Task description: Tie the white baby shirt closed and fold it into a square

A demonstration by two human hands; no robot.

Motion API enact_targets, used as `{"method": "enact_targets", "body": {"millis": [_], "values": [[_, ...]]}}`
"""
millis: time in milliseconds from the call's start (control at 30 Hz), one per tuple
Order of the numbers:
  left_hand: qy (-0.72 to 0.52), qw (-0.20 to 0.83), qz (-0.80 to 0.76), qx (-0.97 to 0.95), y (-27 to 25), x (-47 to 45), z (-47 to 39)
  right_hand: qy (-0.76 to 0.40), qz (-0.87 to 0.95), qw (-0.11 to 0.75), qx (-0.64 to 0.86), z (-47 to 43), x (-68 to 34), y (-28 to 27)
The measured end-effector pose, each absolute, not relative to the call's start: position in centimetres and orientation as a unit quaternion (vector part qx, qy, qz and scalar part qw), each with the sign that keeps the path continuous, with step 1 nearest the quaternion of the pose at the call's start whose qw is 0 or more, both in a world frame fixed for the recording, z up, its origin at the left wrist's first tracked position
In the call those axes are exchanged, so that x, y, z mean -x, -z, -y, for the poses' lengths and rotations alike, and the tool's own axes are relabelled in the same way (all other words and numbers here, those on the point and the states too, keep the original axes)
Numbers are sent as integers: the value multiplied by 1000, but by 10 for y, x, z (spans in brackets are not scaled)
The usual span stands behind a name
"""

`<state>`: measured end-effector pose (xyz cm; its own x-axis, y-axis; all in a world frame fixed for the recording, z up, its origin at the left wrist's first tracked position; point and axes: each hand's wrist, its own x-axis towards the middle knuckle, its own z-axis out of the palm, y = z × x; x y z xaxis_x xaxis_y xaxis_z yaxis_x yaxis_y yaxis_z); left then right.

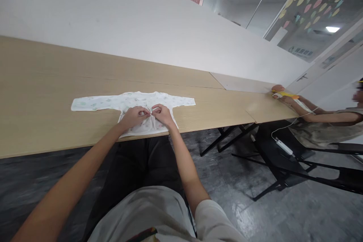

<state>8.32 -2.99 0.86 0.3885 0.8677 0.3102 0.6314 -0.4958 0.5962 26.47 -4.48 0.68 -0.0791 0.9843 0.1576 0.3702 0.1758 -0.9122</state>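
Note:
A small white baby shirt (141, 100) with a faint coloured print lies spread on the table, its sleeves stretched out to left and right. My left hand (135, 116) pinches the cloth at the middle of the shirt's front. Just beside it, my right hand (161, 114) pinches the same front seam, the fingertips of both hands almost meeting. The fabric is gathered slightly between them. Whether a button or snap sits under the fingertips is too small to tell. The shirt's lower hem lies along the table's front edge.
The long wooden table (42, 83) runs along a white partition (113, 19). At the far right another person (326, 121) sits with both hands on a colourful item (283, 92). Black folding chairs (283, 155) stand there, with a white power strip (284, 147) on one.

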Motion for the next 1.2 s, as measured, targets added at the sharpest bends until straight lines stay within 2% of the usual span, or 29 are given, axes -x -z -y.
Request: {"method": "enact_targets", "body": {"millis": [367, 733, 933, 1200], "values": [[-336, 293, -471, -762, -14, -83, 38, -369, 636, 433, 520, 49, -262, -10], [-360, 325, -461, -743, -16, -82, 38, -386, 653, 414, 503, 54, -262, -14], [-355, 316, -451, -755, -14, -81, 39, -382, 663, 419, 490, 50, -261, -8], [-339, 248, -435, -796, -12, -82, 37, -385, 667, 411, 488, 50, -261, -7]]}}
